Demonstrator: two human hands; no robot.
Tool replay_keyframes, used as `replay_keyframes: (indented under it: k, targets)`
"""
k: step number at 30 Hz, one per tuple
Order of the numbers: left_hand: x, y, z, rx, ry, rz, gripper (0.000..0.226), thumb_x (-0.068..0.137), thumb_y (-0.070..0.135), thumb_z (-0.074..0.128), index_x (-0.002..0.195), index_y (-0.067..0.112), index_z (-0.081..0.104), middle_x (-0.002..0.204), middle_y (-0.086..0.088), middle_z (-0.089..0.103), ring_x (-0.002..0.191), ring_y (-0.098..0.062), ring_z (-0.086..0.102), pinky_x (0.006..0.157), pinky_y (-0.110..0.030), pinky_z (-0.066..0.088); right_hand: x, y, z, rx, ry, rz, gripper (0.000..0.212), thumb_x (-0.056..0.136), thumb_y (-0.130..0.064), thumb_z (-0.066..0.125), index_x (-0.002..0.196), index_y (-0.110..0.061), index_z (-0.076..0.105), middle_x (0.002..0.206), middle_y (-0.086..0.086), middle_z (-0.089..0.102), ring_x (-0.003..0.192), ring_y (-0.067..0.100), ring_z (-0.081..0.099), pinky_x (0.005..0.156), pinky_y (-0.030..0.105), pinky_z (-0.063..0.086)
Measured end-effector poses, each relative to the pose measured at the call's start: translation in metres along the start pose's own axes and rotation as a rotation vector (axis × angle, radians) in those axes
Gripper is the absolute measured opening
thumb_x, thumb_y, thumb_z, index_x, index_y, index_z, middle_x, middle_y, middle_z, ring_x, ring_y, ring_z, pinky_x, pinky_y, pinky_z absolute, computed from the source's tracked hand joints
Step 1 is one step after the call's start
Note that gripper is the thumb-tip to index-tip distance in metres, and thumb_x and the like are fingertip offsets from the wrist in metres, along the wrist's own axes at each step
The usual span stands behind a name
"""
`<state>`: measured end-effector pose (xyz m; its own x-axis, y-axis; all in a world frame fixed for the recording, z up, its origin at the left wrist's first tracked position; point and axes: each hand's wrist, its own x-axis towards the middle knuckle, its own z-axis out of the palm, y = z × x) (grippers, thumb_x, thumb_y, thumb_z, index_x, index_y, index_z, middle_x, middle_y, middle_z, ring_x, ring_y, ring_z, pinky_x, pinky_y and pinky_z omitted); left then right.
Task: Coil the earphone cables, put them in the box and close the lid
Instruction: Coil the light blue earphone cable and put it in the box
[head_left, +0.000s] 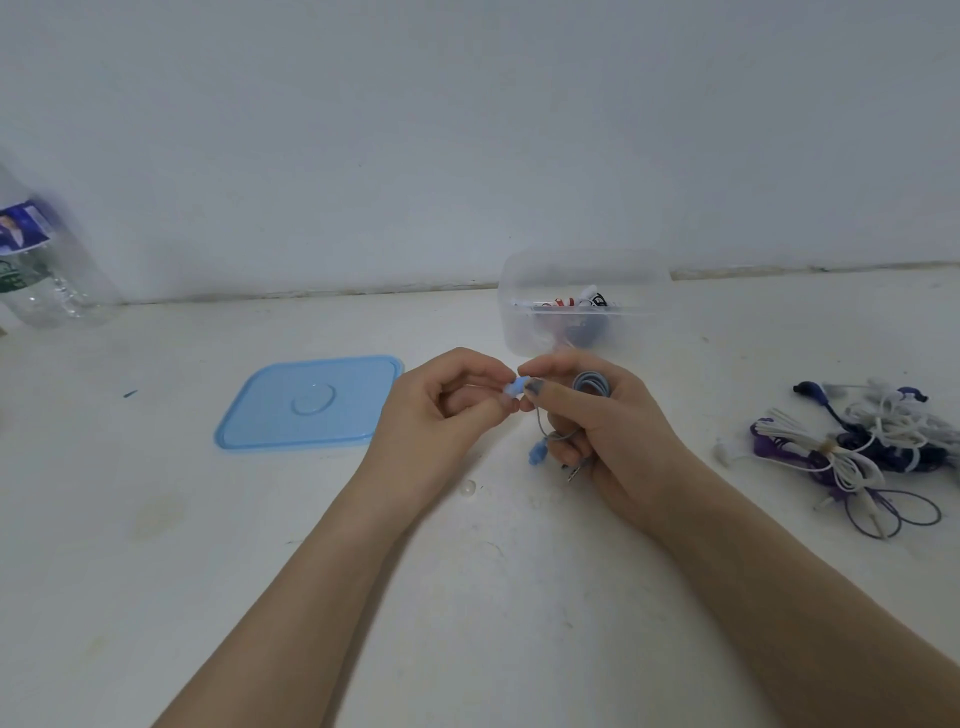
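Observation:
My right hand (605, 426) holds a grey-blue earphone cable (591, 383) wound in a small coil round its fingers. A second blue earbud (536, 453) and the metal plug dangle below that hand. My left hand (441, 410) pinches the first blue earbud (514, 388) right beside my right thumb. Behind the hands, near the wall, stands the clear plastic box (584, 270), with several coiled earphones inside. Its light-blue lid (306, 402) lies flat on the table to the left of my hands.
A tangle of purple and white earphone cables (857, 447) lies on the white table at the right. A clear plastic bottle (39, 260) stands at the far left against the wall. A small clear ear tip (467, 488) rests on the table between my forearms.

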<state>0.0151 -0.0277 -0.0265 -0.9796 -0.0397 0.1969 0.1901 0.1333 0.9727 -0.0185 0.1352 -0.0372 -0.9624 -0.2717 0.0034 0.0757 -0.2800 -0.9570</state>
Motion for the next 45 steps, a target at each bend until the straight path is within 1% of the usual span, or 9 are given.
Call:
replay_keyframes:
  k: [7,11,16,20,24,32,35,38,45]
  targets:
    - [-0.0012,0.0005,-0.0007,0.093,0.016,0.012,0.007,0.091,0.003,0.072,0.092,0.009,0.068,0.084,-0.005,0.078,0.080,-0.014,0.073,0.071,-0.012,0.046,-0.0019,-0.0019,0.0000,0.000,-0.015,0.005,0.018,0.080,-0.006,0.075,0.095,-0.002,0.068,0.075,0.017,0.062,0.037,0.015,0.039,0.041,0.022,0.039]
    - [-0.0002,-0.0008,-0.0014,0.146,0.018,0.000,0.009,0.092,0.006,0.069,0.092,0.015,0.068,0.088,-0.003,0.071,0.079,-0.020,0.073,0.074,-0.023,0.052,0.0013,0.0028,-0.0003,-0.080,-0.005,-0.027,0.019,0.082,-0.011,0.078,0.095,-0.004,0.067,0.075,0.012,0.066,0.040,0.025,0.046,0.048,0.029,0.040]
    - [-0.0005,0.0005,-0.0021,0.070,0.012,-0.004,0.003,0.092,0.008,0.071,0.094,0.009,0.068,0.084,-0.004,0.073,0.082,-0.019,0.077,0.077,-0.020,0.056,0.0000,0.0036,0.0001,-0.109,0.026,-0.064,0.017,0.085,-0.010,0.075,0.096,-0.002,0.066,0.065,0.003,0.062,0.036,0.020,0.048,0.046,0.027,0.037]
    - [0.0005,-0.0011,-0.0025,0.086,0.017,0.004,0.005,0.092,0.009,0.072,0.091,0.009,0.067,0.085,-0.003,0.075,0.083,-0.018,0.077,0.075,-0.016,0.053,-0.0010,0.0027,0.0012,-0.104,0.023,-0.070,0.011,0.087,-0.008,0.073,0.094,-0.004,0.067,0.073,0.010,0.065,0.036,0.017,0.049,0.044,0.026,0.035]
    - [0.0010,-0.0020,-0.0026,0.102,0.024,0.004,0.007,0.091,0.003,0.072,0.091,0.008,0.066,0.085,-0.003,0.077,0.081,-0.011,0.076,0.069,-0.010,0.047,-0.0008,0.0023,0.0007,-0.086,0.026,-0.062,0.013,0.089,-0.004,0.069,0.098,0.003,0.064,0.056,-0.006,0.057,0.033,0.012,0.046,0.044,0.026,0.033]
    - [0.0025,-0.0060,-0.0041,0.084,0.042,-0.016,0.011,0.090,0.001,0.071,0.095,0.010,0.066,0.091,-0.006,0.078,0.088,-0.020,0.076,0.093,-0.040,0.056,-0.0019,0.0008,0.0023,-0.060,0.038,-0.054,0.012,0.087,-0.002,0.070,0.095,0.005,0.063,0.068,0.009,0.060,0.034,0.014,0.047,0.043,0.026,0.033]
    - [0.0025,-0.0055,-0.0039,0.062,0.044,-0.017,0.012,0.089,0.002,0.073,0.095,0.007,0.064,0.090,-0.007,0.078,0.088,-0.020,0.077,0.090,-0.036,0.056,-0.0026,0.0017,0.0039,-0.086,0.046,-0.076,0.015,0.086,-0.004,0.073,0.094,0.005,0.063,0.064,0.003,0.061,0.033,0.014,0.046,0.043,0.026,0.033]
    - [0.0026,-0.0055,-0.0041,0.069,0.047,-0.013,0.011,0.089,0.003,0.074,0.095,0.005,0.065,0.091,-0.006,0.078,0.088,-0.017,0.077,0.081,-0.023,0.056,-0.0020,0.0024,0.0049,-0.115,0.060,-0.085,0.014,0.087,-0.005,0.073,0.094,0.003,0.064,0.068,0.006,0.063,0.033,0.016,0.048,0.042,0.026,0.034]
    - [0.0019,-0.0045,-0.0052,0.109,0.036,0.007,0.012,0.088,-0.005,0.070,0.091,0.007,0.068,0.088,-0.003,0.079,0.083,-0.011,0.077,0.065,-0.007,0.044,-0.0018,0.0014,0.0044,-0.115,0.067,-0.063,0.020,0.086,-0.006,0.074,0.096,0.006,0.063,0.067,0.006,0.062,0.033,0.014,0.049,0.041,0.027,0.033]
